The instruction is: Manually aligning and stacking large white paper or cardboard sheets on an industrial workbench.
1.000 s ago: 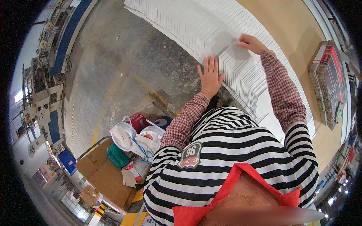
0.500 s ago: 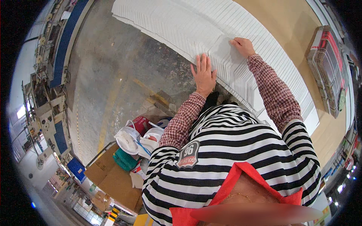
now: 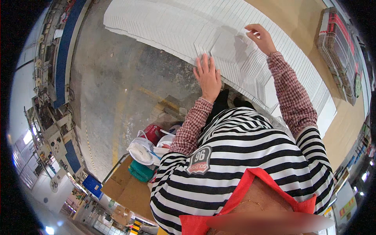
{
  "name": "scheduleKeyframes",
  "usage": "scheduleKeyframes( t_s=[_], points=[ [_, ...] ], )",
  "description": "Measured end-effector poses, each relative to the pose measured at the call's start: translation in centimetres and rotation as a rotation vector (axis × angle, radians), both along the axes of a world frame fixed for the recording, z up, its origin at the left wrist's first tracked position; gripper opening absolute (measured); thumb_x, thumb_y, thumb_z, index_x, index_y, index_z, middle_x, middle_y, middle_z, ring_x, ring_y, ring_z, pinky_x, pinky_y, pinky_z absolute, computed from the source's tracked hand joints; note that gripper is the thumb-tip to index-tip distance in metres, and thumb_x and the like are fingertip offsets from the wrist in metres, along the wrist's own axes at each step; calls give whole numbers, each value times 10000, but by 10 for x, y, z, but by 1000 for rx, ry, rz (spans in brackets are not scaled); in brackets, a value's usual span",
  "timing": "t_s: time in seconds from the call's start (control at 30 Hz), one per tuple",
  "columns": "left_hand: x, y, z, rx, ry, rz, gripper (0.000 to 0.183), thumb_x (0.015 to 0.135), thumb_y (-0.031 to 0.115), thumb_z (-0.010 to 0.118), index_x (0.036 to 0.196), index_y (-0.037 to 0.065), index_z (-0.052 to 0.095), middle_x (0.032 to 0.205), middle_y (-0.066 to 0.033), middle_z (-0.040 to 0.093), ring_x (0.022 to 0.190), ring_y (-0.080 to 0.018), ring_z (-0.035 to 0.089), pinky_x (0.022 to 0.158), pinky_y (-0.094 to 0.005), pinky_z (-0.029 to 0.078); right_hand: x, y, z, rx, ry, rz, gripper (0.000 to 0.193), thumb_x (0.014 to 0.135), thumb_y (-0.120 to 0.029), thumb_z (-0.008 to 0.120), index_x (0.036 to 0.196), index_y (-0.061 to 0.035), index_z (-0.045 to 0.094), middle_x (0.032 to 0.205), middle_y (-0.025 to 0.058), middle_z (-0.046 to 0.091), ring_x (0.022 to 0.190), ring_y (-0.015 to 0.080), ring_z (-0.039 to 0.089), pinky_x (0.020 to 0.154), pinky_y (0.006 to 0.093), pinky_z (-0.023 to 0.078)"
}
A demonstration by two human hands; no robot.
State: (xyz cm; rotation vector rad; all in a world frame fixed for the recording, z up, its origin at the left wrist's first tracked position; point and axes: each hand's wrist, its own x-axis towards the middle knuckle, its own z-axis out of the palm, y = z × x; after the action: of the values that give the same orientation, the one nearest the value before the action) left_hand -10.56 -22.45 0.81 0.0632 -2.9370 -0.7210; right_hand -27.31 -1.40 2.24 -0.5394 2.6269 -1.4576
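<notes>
A long row of white folded card sheets (image 3: 164,27), overlapping like shingles, spreads across the work surface in front of me. At its near edge my left hand (image 3: 208,78) rests with fingers stretched out, the fingertips touching the sheets. My right hand (image 3: 263,39) is raised over the row farther right, its shadow falling on the sheets. Its thumb and index finger curve toward each other with a gap between them, and nothing shows in them. The other fingers of that hand are partly hidden.
A tan board surface (image 3: 303,39) runs beyond the sheets, bearing a bundle of dark plaid printed cards (image 3: 338,55). To my left stands an open cardboard box (image 3: 127,188), with a teal bundle (image 3: 141,170) and a white bag (image 3: 140,152). Machinery (image 3: 55,137) lines the far left.
My right hand has lifted off the sheets, its thumb and index finger now apart. The left hand stays at the near edge. The whole view has shifted slightly.
</notes>
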Motion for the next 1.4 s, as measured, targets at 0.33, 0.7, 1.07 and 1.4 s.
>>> scheduleKeyframes(
  t_s=[0.33, 0.7, 1.07, 1.4],
  points=[
    [-10, 2, -9, 1467, -334, 322, 377, 786, 122, 607, 1103, -3, 445, 916, -58, 579, 755, -106, 545, 601, -223, 427, 44, 56, 4, 266, -69, 96, 244, 718, -149, 646, 931, -43, 595, 894, 83, 583, 813, 194, 557, 729, 294, 449],
    [-8, 25, 2, 1779, -368, 393, 403, 732, 46, 661, 1094, 10, 486, 1012, -70, 572, 874, -167, 570, 733, -304, 469, 55, 57, 3, 281, -137, 100, 261, 692, -155, 658, 927, -62, 591, 885, 99, 568, 795, 226, 555, 708, 318, 457],
    [-5, 46, -44, 1584, -154, 534, 493, 617, 21, 749, 1047, -40, 518, 982, -84, 573, 858, -183, 546, 745, -292, 434, 11, 23, 18, 408, 47, 617, 230, 684, -135, 640, 868, -51, 531, 821, 75, 523, 753, 213, 498, 652, 329, 418],
    [-6, 54, -5, 1476, -284, 690, 264, 656, 31, 715, 877, -58, 601, 867, -77, 614, 723, -144, 571, 655, -269, 447, 27, 54, -25, 281, -373, 354, 337, 850, -305, 520, 735, 12, 516, 576, -5, 382, 567, 80, 345, 514, 266, 325]
  ],
)
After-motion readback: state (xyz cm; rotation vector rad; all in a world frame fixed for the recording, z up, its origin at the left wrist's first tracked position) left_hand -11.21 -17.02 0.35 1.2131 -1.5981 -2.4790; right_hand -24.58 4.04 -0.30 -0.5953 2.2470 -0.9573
